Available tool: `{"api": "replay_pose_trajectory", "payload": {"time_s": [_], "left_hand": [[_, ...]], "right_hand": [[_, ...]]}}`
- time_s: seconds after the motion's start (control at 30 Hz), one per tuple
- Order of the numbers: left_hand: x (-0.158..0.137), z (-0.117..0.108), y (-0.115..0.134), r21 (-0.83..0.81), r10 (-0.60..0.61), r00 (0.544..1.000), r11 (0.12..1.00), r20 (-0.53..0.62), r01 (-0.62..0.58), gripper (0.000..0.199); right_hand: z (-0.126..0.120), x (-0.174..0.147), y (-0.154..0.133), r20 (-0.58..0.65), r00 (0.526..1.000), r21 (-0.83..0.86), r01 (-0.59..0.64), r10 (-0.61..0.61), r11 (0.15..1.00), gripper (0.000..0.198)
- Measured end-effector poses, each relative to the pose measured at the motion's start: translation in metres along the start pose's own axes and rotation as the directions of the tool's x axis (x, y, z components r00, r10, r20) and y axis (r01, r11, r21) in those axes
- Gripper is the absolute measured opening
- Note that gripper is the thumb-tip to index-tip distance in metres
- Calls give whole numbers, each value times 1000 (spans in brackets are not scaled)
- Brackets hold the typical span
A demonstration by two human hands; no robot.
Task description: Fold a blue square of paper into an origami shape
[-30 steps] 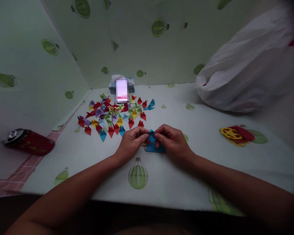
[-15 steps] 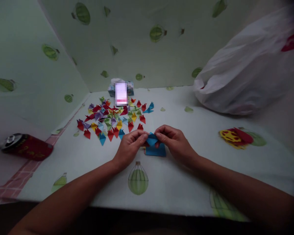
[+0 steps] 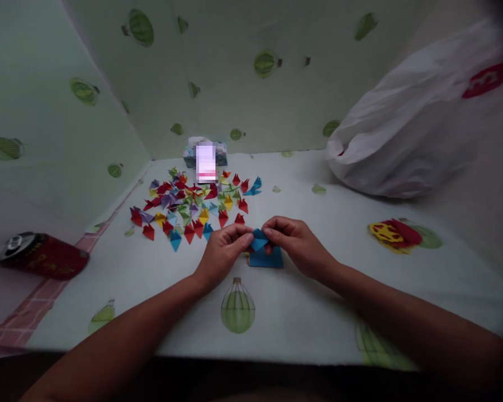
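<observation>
Three containers sat around us: a white bag [image 3: 398, 123] at upper right, contents hidden; a tissue box [image 3: 222, 153] at upper centre, tissue showing on top; a red can [image 3: 58, 257] at left, its inside unseen. At frame centre our left hand [image 3: 222, 251] and right hand [image 3: 293, 240] pinched a small folded blue paper [image 3: 259, 242], one corner pointing toward the bottom; fingers hid its sides, so we couldn't tell its long axis. Flat blue paper [image 3: 265, 258] lay just below. Folded paper birds [image 3: 188, 233] crowded the worktop [image 3: 293, 318] left of centre.
</observation>
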State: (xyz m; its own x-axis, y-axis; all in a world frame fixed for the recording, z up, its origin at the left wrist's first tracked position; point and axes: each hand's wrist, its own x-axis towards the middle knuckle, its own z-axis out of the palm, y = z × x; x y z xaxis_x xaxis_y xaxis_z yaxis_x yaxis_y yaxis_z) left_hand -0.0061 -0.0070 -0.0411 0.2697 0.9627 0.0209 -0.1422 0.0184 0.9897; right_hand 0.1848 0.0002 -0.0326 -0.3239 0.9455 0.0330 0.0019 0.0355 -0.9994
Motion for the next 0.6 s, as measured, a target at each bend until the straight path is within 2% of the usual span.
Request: {"api": "replay_pose_trajectory", "payload": {"time_s": [0.17, 0.3, 0.6], "left_hand": [[-1, 0, 1, -1, -15, 1000, 1000, 16, 15, 30], [0, -2, 0, -2, -22, 1000, 1000, 17, 22, 26], [1, 2, 3, 12, -129, 992, 992, -1, 129, 19]], "right_hand": [[1, 0, -7, 15, 999, -1, -49, 49, 999, 25], [2, 0, -9, 18, 998, 22, -68, 67, 997, 23], [1, -6, -5, -23, 994, -37, -106, 106, 994, 24]]}}
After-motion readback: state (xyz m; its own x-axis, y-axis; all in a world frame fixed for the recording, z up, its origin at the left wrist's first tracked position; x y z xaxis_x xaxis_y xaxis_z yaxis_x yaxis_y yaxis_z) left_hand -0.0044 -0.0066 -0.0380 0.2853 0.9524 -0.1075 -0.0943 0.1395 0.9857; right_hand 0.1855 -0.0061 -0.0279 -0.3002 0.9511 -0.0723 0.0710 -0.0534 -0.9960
